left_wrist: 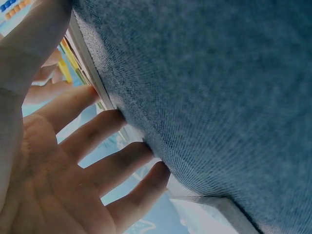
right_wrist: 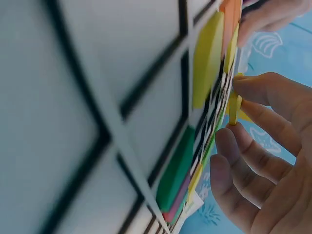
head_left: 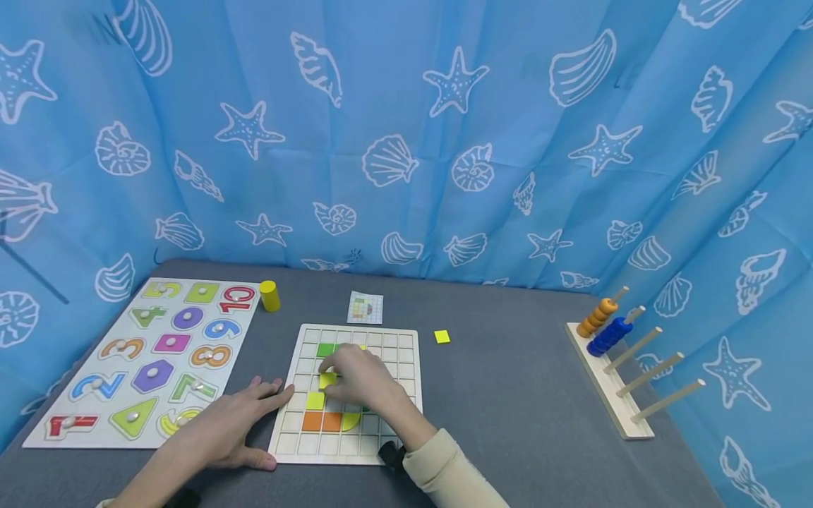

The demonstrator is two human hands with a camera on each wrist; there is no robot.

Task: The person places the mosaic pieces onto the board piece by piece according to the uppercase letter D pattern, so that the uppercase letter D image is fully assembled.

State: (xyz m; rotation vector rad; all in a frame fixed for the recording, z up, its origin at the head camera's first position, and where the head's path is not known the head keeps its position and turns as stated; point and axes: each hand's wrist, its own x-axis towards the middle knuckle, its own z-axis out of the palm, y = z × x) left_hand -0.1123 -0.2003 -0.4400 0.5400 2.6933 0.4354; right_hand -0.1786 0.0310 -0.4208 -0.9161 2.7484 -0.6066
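A white grid board point(head_left: 336, 448) lies flat on the table. My right hand point(head_left: 365, 374) is over its middle, pinching a thin yellow square tile point(right_wrist: 234, 107) between thumb and fingertips, close to the surface. Just below that tile sits another yellow square point(head_left: 315, 401). Two orange squares point(head_left: 321, 421) and a yellow rounded piece point(head_left: 351, 421) form a row beneath, and a green square point(head_left: 326, 350) lies higher up. The right hand hides part of the pattern. My left hand point(head_left: 235, 423) rests with fingers spread along the board's left edge, fingertips on the table in the left wrist view.
A small printed pattern card point(head_left: 365, 308) lies behind the board, with a loose yellow square point(head_left: 442, 336) to the right. At left are a number puzzle board point(head_left: 244, 331) and a yellow cylinder point(head_left: 269, 296). A wooden peg rack point(head_left: 612, 395) with orange and blue beads stands right.
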